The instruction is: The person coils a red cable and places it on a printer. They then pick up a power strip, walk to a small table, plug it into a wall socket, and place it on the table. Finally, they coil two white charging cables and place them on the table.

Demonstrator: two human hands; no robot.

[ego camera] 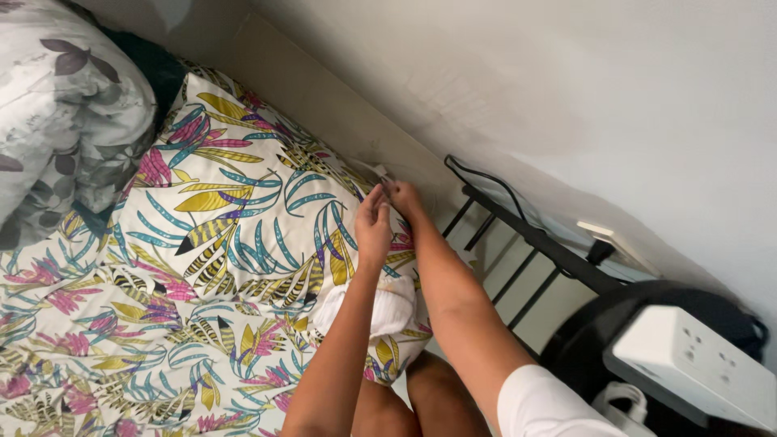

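We've got both hands at the far corner of the pillow (243, 218), leaf-print cover, lying on the bed w/ matching sheet (105, 356). Left hand (372, 226) is pinched shut on the cover's edge; right hand (402, 198) is just beside it, fingers closed on the same corner. White inner pillow (380, 311) pokes out near our arms. Black rail (526, 235) sits by the wall.

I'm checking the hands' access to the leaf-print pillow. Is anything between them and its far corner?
Nothing visible is. The left hand and right hand are already on the far corner of the leaf-print pillow, pinching its edge near the wall. The grey floral pillow lies well aside.
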